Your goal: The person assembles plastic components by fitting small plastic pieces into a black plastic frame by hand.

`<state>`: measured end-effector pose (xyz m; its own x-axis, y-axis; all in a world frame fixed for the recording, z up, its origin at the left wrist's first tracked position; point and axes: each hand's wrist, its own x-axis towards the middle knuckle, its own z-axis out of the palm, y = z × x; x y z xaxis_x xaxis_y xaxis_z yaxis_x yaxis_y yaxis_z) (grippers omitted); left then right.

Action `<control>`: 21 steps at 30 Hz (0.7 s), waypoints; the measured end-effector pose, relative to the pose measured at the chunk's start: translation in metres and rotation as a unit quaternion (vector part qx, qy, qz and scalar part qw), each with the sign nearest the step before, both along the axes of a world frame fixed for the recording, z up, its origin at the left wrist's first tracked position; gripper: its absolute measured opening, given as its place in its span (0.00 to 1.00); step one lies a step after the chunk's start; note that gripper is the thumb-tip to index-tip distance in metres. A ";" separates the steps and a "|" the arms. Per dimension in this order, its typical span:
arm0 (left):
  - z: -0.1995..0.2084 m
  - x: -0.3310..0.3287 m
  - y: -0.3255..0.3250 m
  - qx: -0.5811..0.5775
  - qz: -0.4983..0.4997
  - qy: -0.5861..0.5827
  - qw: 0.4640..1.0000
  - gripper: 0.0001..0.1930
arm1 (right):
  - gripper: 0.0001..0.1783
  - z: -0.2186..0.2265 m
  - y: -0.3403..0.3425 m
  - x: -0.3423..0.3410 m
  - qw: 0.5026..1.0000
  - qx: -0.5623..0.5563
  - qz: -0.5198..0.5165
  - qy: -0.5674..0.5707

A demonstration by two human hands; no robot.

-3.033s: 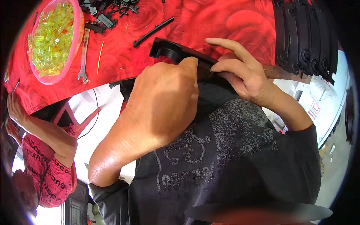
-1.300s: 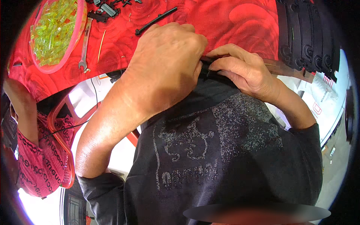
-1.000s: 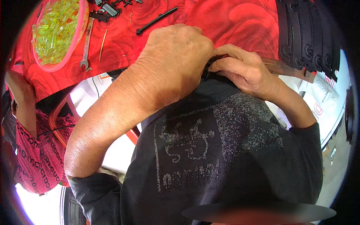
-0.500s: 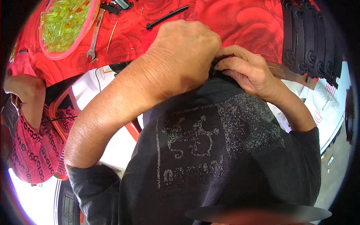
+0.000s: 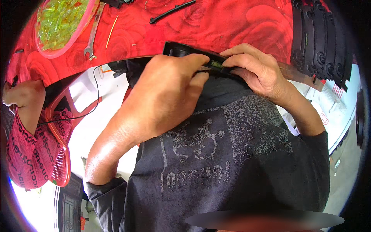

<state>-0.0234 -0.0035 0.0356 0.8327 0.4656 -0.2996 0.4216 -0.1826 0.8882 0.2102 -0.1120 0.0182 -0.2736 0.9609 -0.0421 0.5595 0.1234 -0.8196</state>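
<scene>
A long black plastic level frame (image 5: 178,49) is held between my two hands, just off the near edge of the red-covered table and close to my shirt. A yellow-green vial (image 5: 216,63) shows in its slot. My left hand (image 5: 170,83) grips the frame from the left, with its index finger and thumb beside the slot; its other fingers are hidden. At the opposite end, my right hand (image 5: 258,69) pinches the frame, fingertips next to the vial.
A pink-rimmed bowl (image 5: 77,41) full of yellow-green vials stands at far left beside a wrench (image 5: 92,36). A slim black rod (image 5: 172,12) lies ahead. Curved black plastic strips (image 5: 320,42) are lined up at right. Another person's pink printed clothing (image 5: 31,149) shows at left, near a red chair (image 5: 66,162).
My left hand has rotated and moved left and down, uncovering the black frame and vial. My right hand has barely moved. The other person's arm at left has shifted slightly.
</scene>
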 end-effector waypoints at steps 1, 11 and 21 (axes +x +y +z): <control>-0.003 0.000 -0.002 0.000 0.001 0.000 1.000 0.12 | 0.17 0.001 0.000 -0.001 1.000 0.000 0.001 0.000; 0.006 0.007 0.013 -0.277 -0.026 0.071 0.958 0.16 | 0.15 -0.004 -0.002 -0.001 1.000 -0.008 -0.006 0.019; 0.009 0.006 0.015 -0.326 -0.006 0.070 0.943 0.15 | 0.15 0.003 -0.003 -0.003 1.000 -0.023 0.002 -0.020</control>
<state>-0.0170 0.0113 0.0442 0.7680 0.1347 -0.6262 0.5445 0.3777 0.7490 0.2075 -0.1146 0.0209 -0.2753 0.9564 -0.0973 0.5913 0.0887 -0.8016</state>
